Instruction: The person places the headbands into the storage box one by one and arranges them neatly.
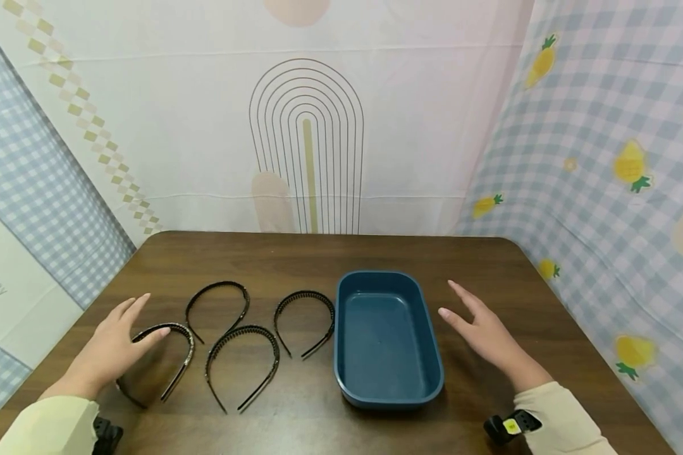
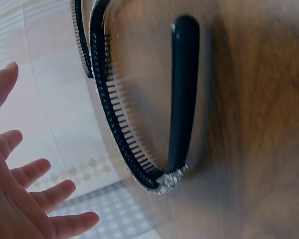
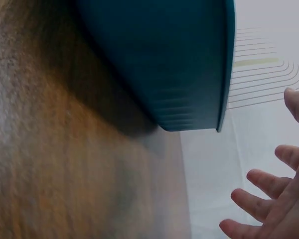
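My left hand [image 1: 114, 347] hovers over the leftmost headband [image 1: 189, 355], fingers spread and holding nothing; it hides part of that band. In the left wrist view this headband [image 2: 120, 134] shows inner comb teeth and a sparkly silver trim, apart from the fingers. Three more dark headbands lie to the right: one at the back [image 1: 219, 284], a toothed one in front [image 1: 245, 328] and another toothed one [image 1: 306, 294] beside the bin. A blue rectangular bin [image 1: 387, 401] holds nothing. To its right, my right hand [image 1: 486, 335] is raised with straight fingers, not touching the bin.
Everything lies on a brown wooden table [image 1: 296, 436] with rounded back corners. A white printed cloth [image 1: 421, 139] hangs behind it. Blue checked cloth [image 1: 592, 253] with yellow fruit prints closes off the right side.
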The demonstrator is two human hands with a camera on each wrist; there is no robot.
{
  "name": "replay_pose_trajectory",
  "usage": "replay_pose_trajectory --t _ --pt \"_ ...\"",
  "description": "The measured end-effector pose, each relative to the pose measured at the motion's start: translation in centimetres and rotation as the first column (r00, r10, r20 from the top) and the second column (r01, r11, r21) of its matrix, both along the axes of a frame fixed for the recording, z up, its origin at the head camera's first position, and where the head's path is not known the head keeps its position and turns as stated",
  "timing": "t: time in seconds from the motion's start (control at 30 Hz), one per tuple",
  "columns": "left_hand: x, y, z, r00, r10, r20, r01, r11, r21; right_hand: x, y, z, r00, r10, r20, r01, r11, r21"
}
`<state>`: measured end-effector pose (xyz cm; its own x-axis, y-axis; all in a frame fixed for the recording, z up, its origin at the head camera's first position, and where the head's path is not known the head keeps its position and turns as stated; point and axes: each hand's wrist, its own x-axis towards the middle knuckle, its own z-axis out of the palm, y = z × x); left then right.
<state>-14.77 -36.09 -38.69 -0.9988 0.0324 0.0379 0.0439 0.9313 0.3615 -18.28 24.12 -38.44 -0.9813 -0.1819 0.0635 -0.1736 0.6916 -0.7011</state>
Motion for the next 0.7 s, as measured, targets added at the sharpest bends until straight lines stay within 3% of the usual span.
replay_pose_trajectory --t 0.17,0.33,0.53,0.7 --pt "0.0 -1.0 -0.2 1.0 0.0 -0.018 0.0 1.0 0.004 -0.2 -0.6 -0.8 1.0 0.01 0.025 -0.008 0.996 -0.088" --pt "0.3 -2.0 -0.4 1.0 0.011 0.012 -0.011 0.999 0.033 -0.2 -1.2 -1.1 0.996 0.033 0.085 -0.018 0.984 -0.175" --pt "0.1 -3.1 -0.5 0.999 0.002 0.037 -0.003 0.999 0.041 -0.3 -1.9 -1.5 0.976 0.04 0.215 0.018 0.965 -0.261" --pt "-0.1 -3.6 -0.7 0.999 0.006 0.045 -0.008 0.999 0.048 -0.3 -2.2 -1.9 0.964 0.049 0.26 0.025 0.961 -0.275"
